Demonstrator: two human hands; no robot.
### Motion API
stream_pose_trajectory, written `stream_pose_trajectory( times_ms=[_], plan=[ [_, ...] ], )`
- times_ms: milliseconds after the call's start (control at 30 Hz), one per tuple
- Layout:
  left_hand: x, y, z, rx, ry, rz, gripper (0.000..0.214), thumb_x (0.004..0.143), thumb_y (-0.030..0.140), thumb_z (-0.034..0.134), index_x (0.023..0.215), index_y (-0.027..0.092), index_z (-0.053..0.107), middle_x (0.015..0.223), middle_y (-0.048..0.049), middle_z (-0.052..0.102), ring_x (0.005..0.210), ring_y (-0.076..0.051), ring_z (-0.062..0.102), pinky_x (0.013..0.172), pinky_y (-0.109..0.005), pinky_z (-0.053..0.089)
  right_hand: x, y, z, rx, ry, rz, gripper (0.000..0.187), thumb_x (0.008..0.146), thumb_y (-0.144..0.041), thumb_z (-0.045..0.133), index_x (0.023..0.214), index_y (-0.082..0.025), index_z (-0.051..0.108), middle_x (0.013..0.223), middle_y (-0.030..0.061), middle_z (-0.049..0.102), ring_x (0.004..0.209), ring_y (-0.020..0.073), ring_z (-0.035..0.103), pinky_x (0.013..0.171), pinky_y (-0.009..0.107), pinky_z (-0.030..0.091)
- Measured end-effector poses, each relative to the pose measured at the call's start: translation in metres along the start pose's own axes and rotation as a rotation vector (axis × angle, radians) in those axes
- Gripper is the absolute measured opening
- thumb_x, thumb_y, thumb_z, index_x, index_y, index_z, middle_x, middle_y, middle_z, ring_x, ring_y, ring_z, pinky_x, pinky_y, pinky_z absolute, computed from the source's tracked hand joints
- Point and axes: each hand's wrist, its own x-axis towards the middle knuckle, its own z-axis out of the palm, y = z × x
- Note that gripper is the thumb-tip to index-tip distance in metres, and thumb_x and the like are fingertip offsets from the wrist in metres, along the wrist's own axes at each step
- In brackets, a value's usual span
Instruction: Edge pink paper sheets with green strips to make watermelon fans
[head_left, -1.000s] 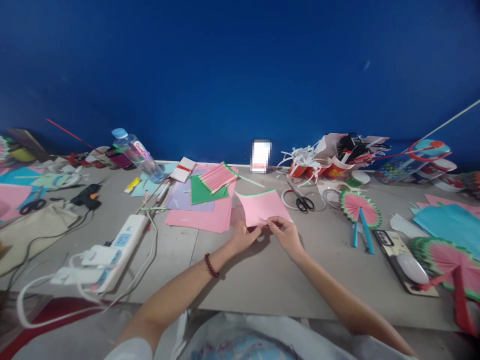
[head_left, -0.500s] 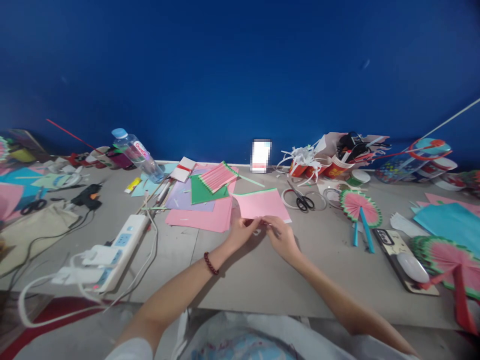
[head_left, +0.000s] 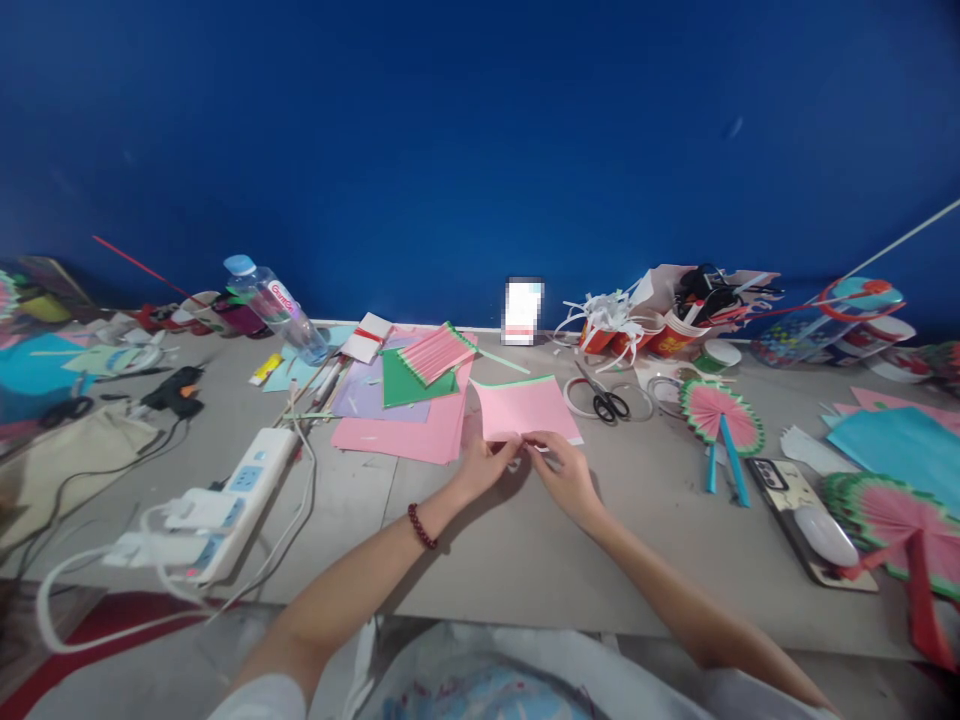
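A pink sheet of paper (head_left: 525,407) with a green strip along its far edge lies in front of me, its left side lifted in a curve. My left hand (head_left: 487,465) pinches the near edge of this sheet between thumb and fingers. Close beside it, my right hand (head_left: 559,470) has its fingertips on the same edge, nearly touching the left thumb. A small pale bit shows under the fingertips; I cannot make out what it is. Left of the sheet, a pleated pink-and-green paper (head_left: 437,355) rests on green paper (head_left: 409,388).
Black scissors (head_left: 610,405) lie right of the sheet. A finished paper fan (head_left: 722,415), a phone (head_left: 795,510) and a mouse (head_left: 825,535) are farther right. On the left are a power strip (head_left: 251,490) with cables, a water bottle (head_left: 281,315) and a glue gun (head_left: 176,392).
The left part of the pink sheet has shifted slightly and curves up more. My hands stay at the near edge, with only slight movement of the fingers.
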Motion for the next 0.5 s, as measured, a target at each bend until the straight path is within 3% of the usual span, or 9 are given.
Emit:
stream_pose_trajectory(
  times_ms=[300,500],
  plan=[
    [-0.006,0.01,0.004,-0.038,-0.009,-0.004,0.045,0.073,0.056,0.069,0.09,0.014,0.07,0.086,-0.0105,0.072,0.077,-0.019,0.065,0.072,-0.032,0.053,0.003,-0.004,-0.004,-0.02,0.04,-0.02,0.018,0.09,-0.026,0.052,0.092,-0.022,0.069,0.089,0.0068,0.071,0.084,0.0197,0.067,0.074,0.033,0.057],
    [-0.004,0.007,0.002,0.076,-0.003,0.063,0.036,0.077,0.051,0.067,0.076,0.015,0.069,0.072,-0.0074,0.068,0.066,-0.016,0.059,0.064,-0.03,0.05,0.005,-0.003,-0.006,-0.007,0.067,0.008,0.016,0.088,-0.026,0.054,0.088,-0.022,0.069,0.085,0.0058,0.071,0.079,0.0189,0.067,0.073,0.032,0.056]
  ],
)
